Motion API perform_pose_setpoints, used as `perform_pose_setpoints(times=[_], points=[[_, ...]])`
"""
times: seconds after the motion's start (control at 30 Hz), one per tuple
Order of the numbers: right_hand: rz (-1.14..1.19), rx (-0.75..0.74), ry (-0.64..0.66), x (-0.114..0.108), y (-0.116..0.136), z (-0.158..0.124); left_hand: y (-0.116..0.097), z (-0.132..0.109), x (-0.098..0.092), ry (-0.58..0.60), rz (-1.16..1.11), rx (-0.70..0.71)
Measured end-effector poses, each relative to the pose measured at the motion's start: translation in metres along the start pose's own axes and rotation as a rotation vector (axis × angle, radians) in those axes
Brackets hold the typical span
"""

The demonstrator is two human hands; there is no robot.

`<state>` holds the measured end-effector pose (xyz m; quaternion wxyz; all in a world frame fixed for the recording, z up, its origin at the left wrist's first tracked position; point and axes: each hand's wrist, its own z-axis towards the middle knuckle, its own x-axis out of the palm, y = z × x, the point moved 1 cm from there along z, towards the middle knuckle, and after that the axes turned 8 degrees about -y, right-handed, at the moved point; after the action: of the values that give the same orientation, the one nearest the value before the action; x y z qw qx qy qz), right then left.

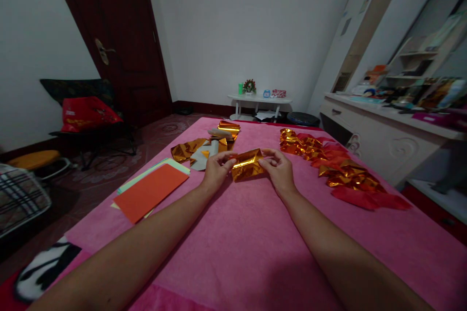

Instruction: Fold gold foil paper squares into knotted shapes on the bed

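Observation:
Between my two hands a sheet of shiny gold foil paper (248, 164) is held up, just above the pink cloth (248, 233). My left hand (219, 167) pinches its left edge, thumb in front. At the right edge, my right hand (277, 166) grips it between thumb and fingers. Creases run across the foil. Just beyond my left hand lie loose gold and grey-backed foil pieces (202, 154) and a gold foil roll (229, 129).
A stack of coloured paper, orange sheet (151, 192) on top, lies at the left. Crumpled gold and red foil shapes (350, 177) run along the right side. Beyond stand a small white table (260, 98), a cluttered dresser (383, 121) and a chair with a red bag (87, 114).

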<state>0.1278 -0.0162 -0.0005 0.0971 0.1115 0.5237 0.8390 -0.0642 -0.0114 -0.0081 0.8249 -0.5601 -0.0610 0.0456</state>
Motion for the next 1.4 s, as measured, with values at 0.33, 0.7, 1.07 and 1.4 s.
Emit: perform_pose_setpoints(times=[0.33, 0.7, 1.07, 1.4], points=[[-0.056, -0.049, -0.033, -0.001, 0.003, 0.000, 0.003, 0.000, 0.003, 0.007, -0.015, 0.009], [0.001, -0.005, -0.015, -0.003, -0.008, 0.002, -0.002, -0.001, 0.004, 0.011, 0.043, 0.035], [-0.004, 0.034, -0.127, -0.004, -0.007, 0.002, 0.000, -0.002, 0.005, 0.045, 0.094, 0.035], [-0.024, 0.045, -0.150, -0.004, -0.007, 0.001, 0.001, -0.003, 0.007, 0.076, 0.060, 0.002]])
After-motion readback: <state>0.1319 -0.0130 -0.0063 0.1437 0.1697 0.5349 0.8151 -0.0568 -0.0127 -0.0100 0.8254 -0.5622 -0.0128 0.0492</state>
